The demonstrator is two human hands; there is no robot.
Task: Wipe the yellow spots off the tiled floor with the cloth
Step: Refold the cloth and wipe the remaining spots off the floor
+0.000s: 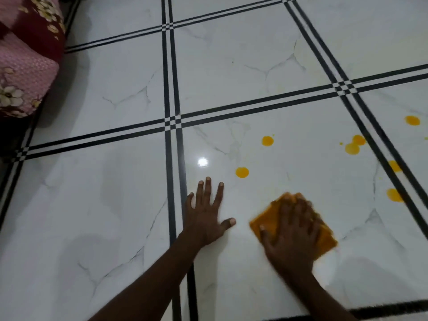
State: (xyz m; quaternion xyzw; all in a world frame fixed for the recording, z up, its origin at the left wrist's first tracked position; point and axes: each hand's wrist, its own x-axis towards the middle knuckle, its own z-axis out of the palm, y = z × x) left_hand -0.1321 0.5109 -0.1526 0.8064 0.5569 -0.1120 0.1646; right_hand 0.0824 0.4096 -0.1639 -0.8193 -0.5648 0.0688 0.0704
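An orange-yellow cloth lies flat on the glossy white marble-look tiled floor, blurred at its edges. Round yellow spots dot the tile beyond it, several nearer the black grout lines on the right.

Nothing here can be read: no words, labels, brands or numbers on the tiled floor, the cloth or the flowered bedding.
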